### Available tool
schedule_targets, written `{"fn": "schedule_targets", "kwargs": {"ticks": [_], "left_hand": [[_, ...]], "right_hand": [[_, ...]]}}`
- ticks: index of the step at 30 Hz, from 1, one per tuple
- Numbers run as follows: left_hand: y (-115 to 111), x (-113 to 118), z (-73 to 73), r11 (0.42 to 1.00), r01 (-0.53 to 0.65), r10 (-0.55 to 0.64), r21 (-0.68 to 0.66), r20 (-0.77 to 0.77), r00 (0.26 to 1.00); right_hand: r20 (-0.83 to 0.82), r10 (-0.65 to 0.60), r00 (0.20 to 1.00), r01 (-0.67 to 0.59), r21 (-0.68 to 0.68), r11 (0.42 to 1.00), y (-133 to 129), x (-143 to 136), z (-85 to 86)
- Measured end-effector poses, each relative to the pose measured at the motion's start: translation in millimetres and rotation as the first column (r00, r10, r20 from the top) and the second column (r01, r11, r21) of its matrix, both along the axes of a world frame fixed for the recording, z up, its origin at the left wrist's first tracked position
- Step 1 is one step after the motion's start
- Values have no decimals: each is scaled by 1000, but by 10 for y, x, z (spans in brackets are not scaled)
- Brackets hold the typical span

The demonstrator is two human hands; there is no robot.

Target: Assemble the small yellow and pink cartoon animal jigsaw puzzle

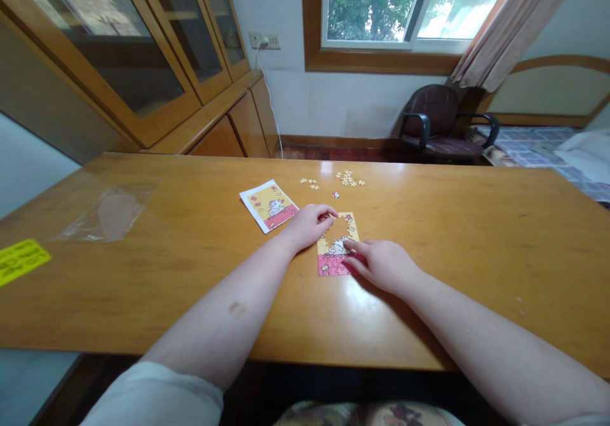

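A partly assembled jigsaw puzzle (336, 266) lies flat on the table, with a yellow border, a pink lower part and a white cartoon figure. An unfilled gap shows in its upper middle. My left hand (312, 224) rests at the puzzle's upper left edge, fingers loosely bent and thumb apart, with nothing visible in it. From the right, my right hand (381, 264) reaches over the puzzle. Its index fingertip touches the white figure's area and its thumb is spread lower over the pink part. A single white-and-red puzzle piece (336, 194) lies just beyond the puzzle.
Left of the puzzle lies a printed reference picture (269, 205). Loose yellow puzzle pieces (349, 179) sit in two groups farther back. A clear plastic bag (117, 213) and a yellow label (23, 261) are on the table's left side. An office chair (436, 121) stands beyond the table.
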State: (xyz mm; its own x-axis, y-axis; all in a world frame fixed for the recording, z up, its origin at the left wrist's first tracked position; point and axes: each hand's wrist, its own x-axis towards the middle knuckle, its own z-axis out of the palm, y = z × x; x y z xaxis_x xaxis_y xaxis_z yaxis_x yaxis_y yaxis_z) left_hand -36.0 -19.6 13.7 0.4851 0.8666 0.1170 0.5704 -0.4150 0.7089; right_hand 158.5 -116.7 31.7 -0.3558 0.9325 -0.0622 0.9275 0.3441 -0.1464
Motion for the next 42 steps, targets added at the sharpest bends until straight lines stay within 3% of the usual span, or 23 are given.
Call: {"fn": "schedule_targets", "kwargs": {"ticks": [14, 21, 24, 42], "left_hand": [[14, -3, -2, 1000, 9, -8, 25, -26, 1000], [2, -13, 38, 961, 239, -218, 137, -149, 964], [-12, -11, 43, 949, 285, -259, 138, -181, 949], [-11, -7, 48, 943, 306, -274, 128, -215, 937]], "right_hand": [[-23, -101, 995, 102, 1, 995, 24, -10, 15], [-20, -124, 992, 123, -17, 992, 35, -7, 37], [-13, -128, 992, 127, -26, 992, 41, -11, 25], [-17, -159, 987, 158, -55, 986, 71, 4, 6]]}}
